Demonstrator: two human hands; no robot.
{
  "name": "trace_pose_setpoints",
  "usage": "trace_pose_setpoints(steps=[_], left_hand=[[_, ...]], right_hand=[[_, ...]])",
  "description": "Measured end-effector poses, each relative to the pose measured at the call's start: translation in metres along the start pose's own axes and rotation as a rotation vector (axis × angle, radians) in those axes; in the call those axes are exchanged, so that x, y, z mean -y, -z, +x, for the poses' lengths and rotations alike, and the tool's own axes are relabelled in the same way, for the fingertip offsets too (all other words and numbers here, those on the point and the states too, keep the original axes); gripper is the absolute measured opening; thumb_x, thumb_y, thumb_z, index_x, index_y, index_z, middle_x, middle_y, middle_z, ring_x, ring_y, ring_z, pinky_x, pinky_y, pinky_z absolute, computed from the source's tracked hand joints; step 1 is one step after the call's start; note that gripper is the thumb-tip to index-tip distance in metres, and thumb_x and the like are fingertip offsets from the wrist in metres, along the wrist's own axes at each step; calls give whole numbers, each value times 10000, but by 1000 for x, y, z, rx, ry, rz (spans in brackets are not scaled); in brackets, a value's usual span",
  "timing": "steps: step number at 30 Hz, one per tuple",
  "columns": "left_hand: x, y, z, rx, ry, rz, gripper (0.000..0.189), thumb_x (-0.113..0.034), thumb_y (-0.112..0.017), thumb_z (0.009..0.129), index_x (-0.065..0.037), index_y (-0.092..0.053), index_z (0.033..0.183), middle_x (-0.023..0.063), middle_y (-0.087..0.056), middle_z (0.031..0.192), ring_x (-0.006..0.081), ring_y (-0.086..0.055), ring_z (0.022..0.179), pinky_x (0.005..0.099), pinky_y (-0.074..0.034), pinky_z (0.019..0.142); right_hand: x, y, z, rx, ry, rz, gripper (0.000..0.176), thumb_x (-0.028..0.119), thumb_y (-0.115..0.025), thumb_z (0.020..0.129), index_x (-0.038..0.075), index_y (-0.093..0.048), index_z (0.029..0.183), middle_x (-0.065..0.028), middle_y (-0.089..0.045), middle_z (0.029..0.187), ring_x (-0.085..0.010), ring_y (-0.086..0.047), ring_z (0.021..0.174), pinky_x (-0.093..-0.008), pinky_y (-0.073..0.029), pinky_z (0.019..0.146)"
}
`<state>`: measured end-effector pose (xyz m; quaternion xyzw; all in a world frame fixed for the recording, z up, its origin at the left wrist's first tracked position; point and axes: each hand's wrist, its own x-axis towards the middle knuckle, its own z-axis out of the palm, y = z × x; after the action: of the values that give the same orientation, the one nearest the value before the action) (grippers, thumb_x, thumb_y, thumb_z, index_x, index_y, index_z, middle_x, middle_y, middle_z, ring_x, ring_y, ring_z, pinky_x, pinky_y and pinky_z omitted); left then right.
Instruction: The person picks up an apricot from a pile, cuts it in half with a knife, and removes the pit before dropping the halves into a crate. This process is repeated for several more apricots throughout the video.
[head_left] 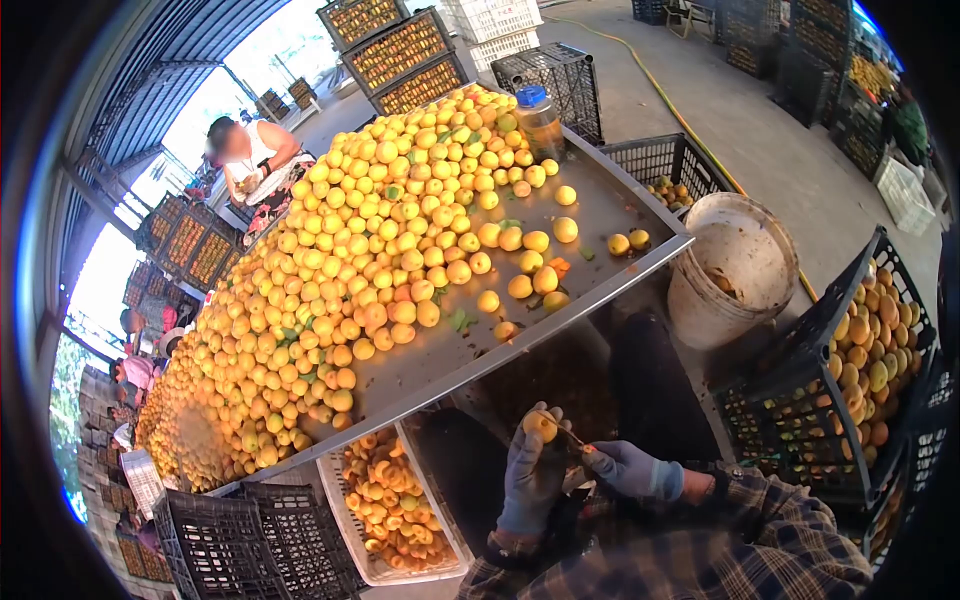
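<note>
My gloved left hand (528, 478) is raised over my lap with its fingers closed round one yellow apricot (541, 427). My right hand (636, 470), also in a grey glove, pinches a thin tool (572, 436) whose narrow end reaches to the fruit. The tool's exact kind is too small to make out. Just beyond my hands runs the edge of a metal table (450, 362), heaped with whole apricots (370, 240). Left of my knees, a white crate (442, 508) holds cut, opened apricots (385, 495).
A dirty white bucket (745, 250) stands right of the table. A black crate of fruit (800, 425) is at my right, and black crates (255, 535) lie at front left. A blue-lidded jar (540, 125) sits on the table. Another person (255, 160) works across it.
</note>
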<state>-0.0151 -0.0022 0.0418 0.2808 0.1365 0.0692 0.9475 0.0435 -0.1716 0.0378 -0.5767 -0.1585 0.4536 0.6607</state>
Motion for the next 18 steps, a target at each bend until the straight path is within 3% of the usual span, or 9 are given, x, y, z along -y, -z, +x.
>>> trace_pose_setpoints(steps=[3, 9, 12, 14, 18], left_hand=[[-1, 0, 0, -2, 3, -9, 413, -194, -521, 1010, -63, -458, 1397, 107, -557, 1331, 219, -541, 1215, 380, -406, 1085], [6, 1, 0, 6, 4, -2, 400, -197, -524, 1011, -79, -470, 1389, 105, -563, 1322, 217, -549, 1202, 371, -423, 1068], [15, 10, 2, 26, 31, 15, 398, -184, -557, 994, -80, -483, 1371, 104, -580, 1295, 212, -571, 1163, 364, -454, 1032], [20, 11, 2, 52, 56, 26, 398, -174, -576, 984, -78, -490, 1361, 104, -590, 1279, 209, -583, 1141, 361, -471, 1012], [14, 6, 6, 7, 90, 103, 393, -151, -604, 966, -73, -505, 1339, 116, -604, 1245, 207, -595, 1110, 356, -498, 972]], right_hand=[[-11, 3, 3, 12, 22, -170, 491, 408, -474, 1019, -48, -583, 1164, -79, -659, 962, -107, -581, 874, -285, -503, 806], [-8, -2, 3, 17, 55, -128, 489, 421, -462, 1020, -40, -600, 1108, -73, -648, 902, -117, -582, 855, -288, -503, 801], [-5, -3, 4, 18, 18, 34, 483, 422, -452, 1023, -32, -613, 1050, -72, -638, 858, -120, -577, 828, -294, -501, 784], [-20, 8, 14, 12, -8, -191, 477, 415, -446, 1027, -30, -618, 1022, -74, -628, 823, -124, -573, 805, -303, -500, 768], [-10, 13, 15, 13, -43, -189, 467, 404, -448, 1030, -30, -621, 1014, -79, -625, 798, -133, -566, 777, -304, -496, 758]])
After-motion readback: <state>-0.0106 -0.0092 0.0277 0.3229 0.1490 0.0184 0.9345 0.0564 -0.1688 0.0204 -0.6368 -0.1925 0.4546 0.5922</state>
